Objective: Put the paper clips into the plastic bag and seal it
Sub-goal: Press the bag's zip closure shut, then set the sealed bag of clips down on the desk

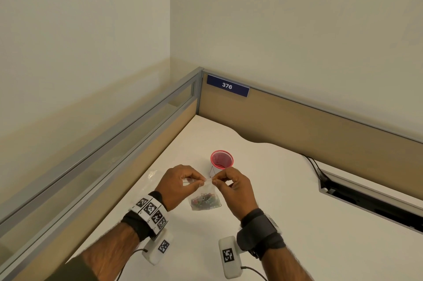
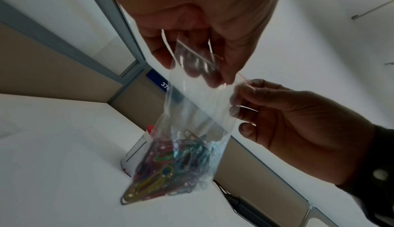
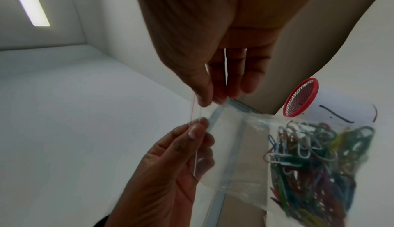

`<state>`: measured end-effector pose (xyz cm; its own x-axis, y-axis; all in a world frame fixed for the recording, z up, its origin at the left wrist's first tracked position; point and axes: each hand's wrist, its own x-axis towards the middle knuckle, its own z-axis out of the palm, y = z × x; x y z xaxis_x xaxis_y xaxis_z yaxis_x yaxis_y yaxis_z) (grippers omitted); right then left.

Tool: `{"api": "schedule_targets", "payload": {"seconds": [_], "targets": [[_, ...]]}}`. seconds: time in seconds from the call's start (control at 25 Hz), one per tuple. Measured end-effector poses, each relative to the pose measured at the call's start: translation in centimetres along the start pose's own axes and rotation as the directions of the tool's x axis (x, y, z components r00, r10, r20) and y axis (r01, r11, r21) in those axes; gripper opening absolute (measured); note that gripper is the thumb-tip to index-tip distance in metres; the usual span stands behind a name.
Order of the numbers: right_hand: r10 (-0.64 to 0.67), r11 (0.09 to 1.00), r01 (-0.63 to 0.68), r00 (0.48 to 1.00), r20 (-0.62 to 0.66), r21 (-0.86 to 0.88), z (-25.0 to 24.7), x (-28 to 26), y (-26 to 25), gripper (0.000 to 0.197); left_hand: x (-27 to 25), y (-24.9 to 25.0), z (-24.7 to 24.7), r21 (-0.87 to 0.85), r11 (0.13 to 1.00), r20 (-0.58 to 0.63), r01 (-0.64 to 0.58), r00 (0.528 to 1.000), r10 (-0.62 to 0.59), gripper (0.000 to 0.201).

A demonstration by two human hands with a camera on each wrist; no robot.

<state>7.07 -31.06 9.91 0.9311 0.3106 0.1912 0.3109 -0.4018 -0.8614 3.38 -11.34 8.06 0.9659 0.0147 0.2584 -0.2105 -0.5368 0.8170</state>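
Left hand [image 1: 177, 183] and right hand [image 1: 235, 185] each pinch the top strip of the plastic bag [image 1: 206, 198]. The bag hangs upright, mouth up, long axis vertical, above the desk [image 1: 297, 223]. Paper clips [image 1: 204, 200] fill its bottom. A red mesh cup [image 1: 221, 159] stands just beyond, toward the desk's back corner.

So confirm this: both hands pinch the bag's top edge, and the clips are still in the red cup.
Wrong on the clips: the head view shows them inside the bag, not in the red cup. Both the left hand and right hand do pinch its top edge.
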Motion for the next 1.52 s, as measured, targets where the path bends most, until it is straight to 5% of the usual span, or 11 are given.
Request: {"api": "schedule_targets", "payload": {"seconds": [0.24,0.32,0.44,0.52,0.56,0.8,0.92,1.04,1.16,1.28,1.52], "targets": [[0.092,0.982,-0.099,0.994,0.053,0.163,-0.1,-0.1,0.6,0.012,-0.8,-2.8,-1.3,-0.186,0.971,-0.001,0.152,0.988,-0.155,0.004],[0.095,0.97,-0.103,0.994,0.049,0.22,0.4,-0.1,0.2,0.013,-1.5,-3.6,-0.7,-0.374,0.88,-0.004,0.293,0.948,-0.317,0.025],[0.07,0.959,-0.08,0.996,0.047,0.272,0.9,0.2,-0.4,0.01,-2.7,-4.2,0.9,-0.472,0.584,0.224,0.66,0.731,-0.645,0.065],[0.043,0.969,-0.059,0.996,0.072,0.238,1.0,-0.1,-1.0,0.01,-3.1,-3.8,1.8,-0.446,0.389,0.453,0.806,0.578,-0.679,0.077],[0.035,0.971,-0.057,0.995,0.096,0.232,1.0,-0.3,-1.0,0.01,-3.0,-3.6,1.9,-0.481,0.31,0.517,0.82,0.551,-0.655,0.081],[0.018,0.981,-0.067,0.965,0.261,0.18,0.7,-1.8,0.2,0.005,-0.2,-4.3,1.6,-0.75,0.034,0.49,0.661,0.59,-0.642,0.061],[0.004,0.982,-0.049,0.972,0.236,0.184,0.7,-2.2,0.4,0.007,0.8,-3.6,1.9,-0.795,0.147,0.367,0.589,0.66,-0.656,0.042],[0.221,0.927,-0.214,0.975,0.01,0.307,1.0,-1.7,0.8,0.015,1.7,-2.1,2.1,-0.813,0.268,0.25,0.518,0.725,-0.642,0.012],[0.419,0.788,-0.451,0.892,0.172,0.419,2.3,-1.8,1.0,0.045,2.3,-1.0,2.0,-0.83,0.289,0.233,0.477,0.767,-0.598,0.009],[0.387,0.604,-0.543,0.84,0.381,0.583,2.9,-2.0,0.0,0.038,2.8,-0.4,1.9,-0.81,0.367,0.219,0.457,0.817,-0.534,0.012],[0.361,0.582,-0.503,0.864,0.352,0.639,2.2,-1.5,0.2,0.033,2.6,-1.1,0.6,-0.717,0.551,0.114,0.427,0.852,-0.512,0.022]]}}
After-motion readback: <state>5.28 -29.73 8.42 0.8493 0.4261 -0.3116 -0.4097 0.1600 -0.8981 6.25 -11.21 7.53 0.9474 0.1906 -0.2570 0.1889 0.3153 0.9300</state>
